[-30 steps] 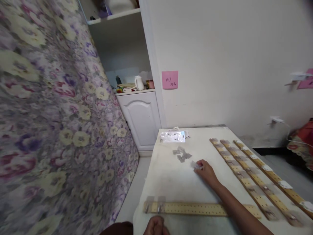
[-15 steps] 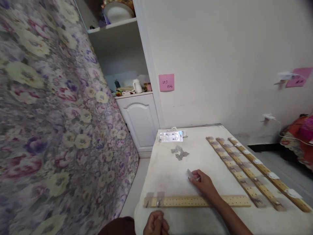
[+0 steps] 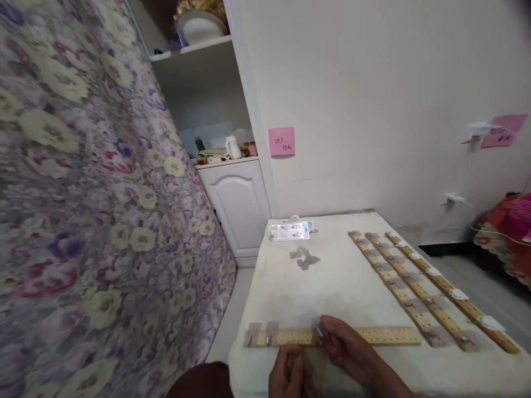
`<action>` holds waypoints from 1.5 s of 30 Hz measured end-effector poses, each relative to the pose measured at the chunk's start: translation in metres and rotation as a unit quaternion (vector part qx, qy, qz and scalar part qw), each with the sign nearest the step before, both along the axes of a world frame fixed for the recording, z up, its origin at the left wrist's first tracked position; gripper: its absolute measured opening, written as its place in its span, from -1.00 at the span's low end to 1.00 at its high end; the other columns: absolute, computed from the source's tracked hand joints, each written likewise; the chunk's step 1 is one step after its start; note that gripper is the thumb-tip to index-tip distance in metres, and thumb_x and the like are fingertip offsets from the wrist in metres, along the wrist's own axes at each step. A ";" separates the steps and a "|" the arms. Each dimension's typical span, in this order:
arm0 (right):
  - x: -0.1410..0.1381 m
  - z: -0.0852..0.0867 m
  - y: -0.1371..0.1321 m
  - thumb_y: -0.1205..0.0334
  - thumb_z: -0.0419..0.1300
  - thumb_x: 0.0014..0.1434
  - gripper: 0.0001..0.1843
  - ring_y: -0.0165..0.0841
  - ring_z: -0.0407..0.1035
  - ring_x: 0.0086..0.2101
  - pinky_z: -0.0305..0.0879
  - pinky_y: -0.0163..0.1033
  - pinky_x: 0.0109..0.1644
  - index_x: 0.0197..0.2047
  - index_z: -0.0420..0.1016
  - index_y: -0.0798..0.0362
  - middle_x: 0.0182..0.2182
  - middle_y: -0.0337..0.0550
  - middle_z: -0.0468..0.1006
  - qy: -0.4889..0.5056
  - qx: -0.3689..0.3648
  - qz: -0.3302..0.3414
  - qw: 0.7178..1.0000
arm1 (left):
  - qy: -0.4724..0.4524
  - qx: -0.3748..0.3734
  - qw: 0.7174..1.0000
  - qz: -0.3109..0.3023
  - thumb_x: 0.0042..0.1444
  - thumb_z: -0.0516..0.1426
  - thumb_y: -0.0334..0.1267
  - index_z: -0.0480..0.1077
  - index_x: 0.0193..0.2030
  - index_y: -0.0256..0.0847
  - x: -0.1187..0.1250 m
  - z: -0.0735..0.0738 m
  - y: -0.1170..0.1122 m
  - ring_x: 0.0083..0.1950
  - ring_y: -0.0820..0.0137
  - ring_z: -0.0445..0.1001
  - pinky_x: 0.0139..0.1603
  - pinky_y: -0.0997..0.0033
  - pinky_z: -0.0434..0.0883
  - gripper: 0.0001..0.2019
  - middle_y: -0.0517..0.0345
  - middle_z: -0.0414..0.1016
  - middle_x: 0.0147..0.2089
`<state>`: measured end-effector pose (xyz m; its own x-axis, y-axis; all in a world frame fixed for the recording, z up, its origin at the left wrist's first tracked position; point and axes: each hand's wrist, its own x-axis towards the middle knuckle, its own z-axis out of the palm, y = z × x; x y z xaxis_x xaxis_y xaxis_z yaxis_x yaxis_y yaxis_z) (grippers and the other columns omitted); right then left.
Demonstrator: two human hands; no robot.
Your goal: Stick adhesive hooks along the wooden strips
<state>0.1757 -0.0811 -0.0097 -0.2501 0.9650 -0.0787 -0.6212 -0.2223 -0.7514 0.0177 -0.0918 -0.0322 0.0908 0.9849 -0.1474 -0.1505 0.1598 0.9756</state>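
Note:
My right hand point(image 3: 338, 345) pinches a small clear plastic hook point(image 3: 317, 330) with a shiny metal part, over the middle of a perforated wooden strip point(image 3: 385, 335). To its left, my left hand point(image 3: 289, 371) is closed at the strip's front edge; whatever its curled fingers may hold is hidden. At the strip's left end sit two clear square pieces with metal hooks point(image 3: 269, 336). A small pile of translucent squares point(image 3: 305, 257) lies farther back on the white table point(image 3: 286, 293).
Three more wooden strips point(image 3: 409, 282) lie slanted on the right, two bearing clear hooks, the outermost white pieces. A clear blister pack point(image 3: 289, 231) rests near the table's back edge. A floral curtain point(image 3: 124, 221) hangs at left; a wall point(image 3: 352, 110) stands behind.
My right hand has come back toward me with the clear hook, from behind the strip to over it. My left hand has shifted right and slightly forward, nearer the right hand.

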 end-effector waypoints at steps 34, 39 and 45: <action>-0.005 -0.030 -0.001 0.17 0.20 -0.09 -0.79 -0.57 0.04 -0.62 -0.02 -0.44 -0.57 -0.57 0.27 0.08 -0.67 -0.41 0.19 -0.378 0.081 -0.009 0.922 | 0.108 -0.050 0.988 -0.098 -0.17 0.11 0.26 0.23 -0.52 -0.17 0.004 -0.009 0.003 -0.72 0.53 0.20 -0.68 0.54 0.08 -0.53 0.33 0.26 -0.73; -0.006 -0.028 0.003 0.05 0.16 -0.04 -0.73 -0.61 0.01 -0.74 -0.06 -0.45 -0.71 -0.53 0.20 0.04 -0.69 -0.47 0.17 -0.340 0.048 -0.018 0.939 | 0.038 -0.077 0.992 -0.097 -0.11 0.05 0.28 0.26 -0.45 -0.19 0.002 -0.012 -0.001 -0.72 0.53 0.24 -0.72 0.55 0.10 -0.51 0.28 0.34 -0.65; -0.013 -0.027 0.013 0.00 0.13 -0.02 -0.70 -0.61 0.02 -0.78 -0.03 -0.45 -0.72 -0.53 0.17 0.03 -0.76 -0.50 0.16 -0.319 0.047 -0.040 0.946 | -0.014 -0.091 0.992 -0.086 -0.13 0.16 0.16 0.27 -0.45 -0.22 -0.002 -0.011 -0.004 -0.72 0.59 0.25 -0.74 0.60 0.09 -0.57 0.26 0.40 -0.58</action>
<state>0.1627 -0.0681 -0.0372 -0.1071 0.9889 -0.1029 -0.0457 -0.1083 -0.9931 0.0157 -0.0953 -0.0432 0.2620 0.9118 -0.3163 -0.1318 0.3585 0.9242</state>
